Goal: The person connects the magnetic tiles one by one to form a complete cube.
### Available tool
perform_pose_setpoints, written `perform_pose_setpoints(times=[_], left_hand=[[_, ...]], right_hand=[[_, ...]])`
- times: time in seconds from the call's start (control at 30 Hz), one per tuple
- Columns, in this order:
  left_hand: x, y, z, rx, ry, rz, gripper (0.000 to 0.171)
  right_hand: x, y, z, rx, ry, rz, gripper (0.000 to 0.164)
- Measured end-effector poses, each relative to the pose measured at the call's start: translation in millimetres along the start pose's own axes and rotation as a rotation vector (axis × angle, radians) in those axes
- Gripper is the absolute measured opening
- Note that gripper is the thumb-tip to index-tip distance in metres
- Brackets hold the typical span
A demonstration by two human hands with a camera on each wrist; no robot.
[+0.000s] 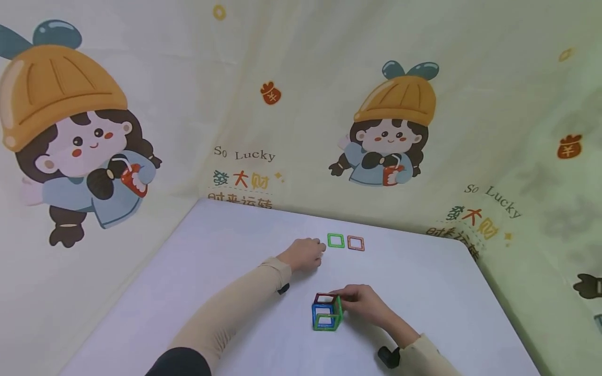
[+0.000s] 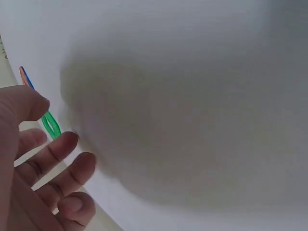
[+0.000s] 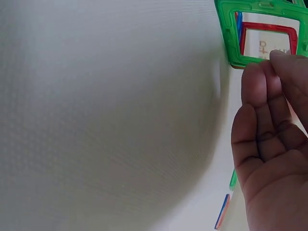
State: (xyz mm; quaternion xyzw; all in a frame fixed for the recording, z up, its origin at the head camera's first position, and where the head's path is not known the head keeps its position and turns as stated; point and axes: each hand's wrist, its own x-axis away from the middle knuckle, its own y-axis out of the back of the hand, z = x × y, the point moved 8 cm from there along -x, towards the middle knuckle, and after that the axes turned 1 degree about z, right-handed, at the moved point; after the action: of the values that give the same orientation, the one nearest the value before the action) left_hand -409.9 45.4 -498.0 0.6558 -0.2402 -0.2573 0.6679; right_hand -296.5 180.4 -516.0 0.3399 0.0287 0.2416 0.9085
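In the head view, a small cube-like frame of magnetic tiles (image 1: 313, 316) stands on the table, with blue, dark red and green square sides. My right hand (image 1: 366, 303) pinches the green tile (image 3: 232, 41) on its right side between thumb and fingertips. Through that tile's opening a red tile (image 3: 269, 25) shows in the right wrist view. Farther back, my left hand (image 1: 303, 255) reaches over the table, its fingers loosely bent and holding nothing. Just past its fingertips lies a flat green square tile (image 1: 336, 247), and beside that an orange one (image 1: 356, 249).
The white table (image 1: 226, 250) ends at a fabric backdrop (image 1: 301, 130) printed with cartoon figures and lettering. Black straps (image 1: 388, 357) with cameras sit at the wrists, over beige sleeves (image 1: 235, 303).
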Motion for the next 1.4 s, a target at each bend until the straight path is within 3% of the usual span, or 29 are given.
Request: perform_pose_setpoints(times=[0.1,0.23,0.4,0.6,0.7,0.87,1.07,1.27,1.4], left_hand=[[-11.2,-7.3,-3.3,0.002,0.034,0.033,0.042],[-21.3,-6.1,-4.1,-0.026,0.102,0.022,0.055],[-29.7,-9.9,-5.9,-0.058,0.126,0.013,0.052],[-28.4,-16.1,2.4,-0.021,0.122,-0.015,0.046],[-26.0,-11.6,6.5,-0.032,0.111,-0.033,0.041],[-22.6,-2.8,12.0,-0.092,0.078,-0.009,0.024],[-17.6,3.8,15.2,-0.086,0.077,0.002,0.014],[-7.2,7.2,20.9,-0.113,0.066,0.001,0.017],[-0.6,6.9,31.5,-0.093,0.073,-0.034,0.016]], right_hand=[[2.9,-0.8,3.0,0.033,0.026,-0.015,0.024],[4.7,1.5,6.3,0.058,0.054,-0.041,0.023],[8.2,4.1,2.9,0.067,0.02,-0.064,0.023],[11.3,5.1,4.6,0.089,-0.02,-0.09,0.022],[12.0,4.6,5.5,0.085,-0.036,-0.101,0.022],[12.8,3.9,7.6,0.097,-0.055,-0.135,0.023],[15.4,2.7,9.8,0.111,-0.098,-0.188,0.019],[17.9,1.3,14.3,0.127,-0.166,-0.24,0.016],[18.9,0.7,14.8,0.142,-0.191,-0.275,0.017]])
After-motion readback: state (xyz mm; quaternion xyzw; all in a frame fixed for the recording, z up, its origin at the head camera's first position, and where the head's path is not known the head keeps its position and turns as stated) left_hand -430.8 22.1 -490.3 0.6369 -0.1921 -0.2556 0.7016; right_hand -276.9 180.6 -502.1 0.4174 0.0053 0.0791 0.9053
